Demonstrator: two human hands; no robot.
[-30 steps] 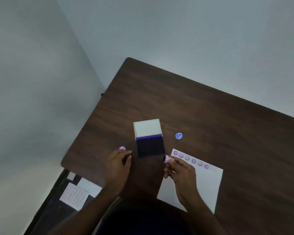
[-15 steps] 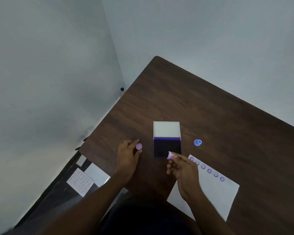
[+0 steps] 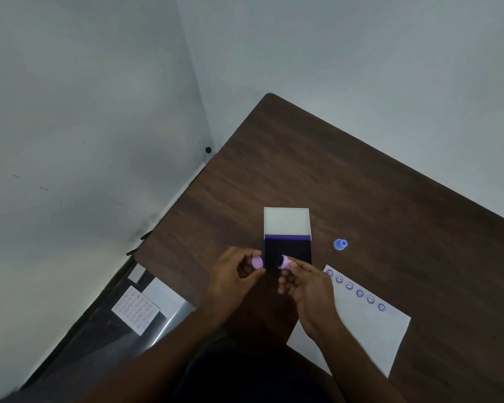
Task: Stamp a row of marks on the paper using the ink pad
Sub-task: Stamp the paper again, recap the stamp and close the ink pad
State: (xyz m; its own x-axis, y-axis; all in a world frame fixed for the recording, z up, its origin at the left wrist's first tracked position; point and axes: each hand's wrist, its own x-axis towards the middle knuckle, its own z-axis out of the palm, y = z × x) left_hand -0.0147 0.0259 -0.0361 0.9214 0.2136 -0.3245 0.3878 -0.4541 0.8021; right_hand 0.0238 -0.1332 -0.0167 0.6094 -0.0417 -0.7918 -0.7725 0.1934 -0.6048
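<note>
The ink pad (image 3: pixel 298 250) lies open on the brown table (image 3: pixel 361 184), its white lid (image 3: pixel 286 222) folded back and the dark purple pad facing up. My right hand (image 3: pixel 306 289) pinches a small pink stamp (image 3: pixel 283 262) with its dark inked face turned left, just above the pad's near edge. My left hand (image 3: pixel 233 279) holds a pink cap (image 3: pixel 257 262) a short way left of the stamp. The white paper (image 3: pixel 364 330) lies to the right, with a row of several purple smiley marks (image 3: pixel 360 292) along its top edge.
A small blue stamp (image 3: pixel 340 244) stands on the table right of the ink pad. Off the table's left edge, on a lower dark surface, lie a sheet of pale round stickers (image 3: pixel 135 309) and white cards (image 3: pixel 163 296). Walls close in behind and to the left.
My right hand lifted the pink stamp off the pad and turned its face left. My left hand brought the pink cap rightward, close to the stamp. The camera swung left.
</note>
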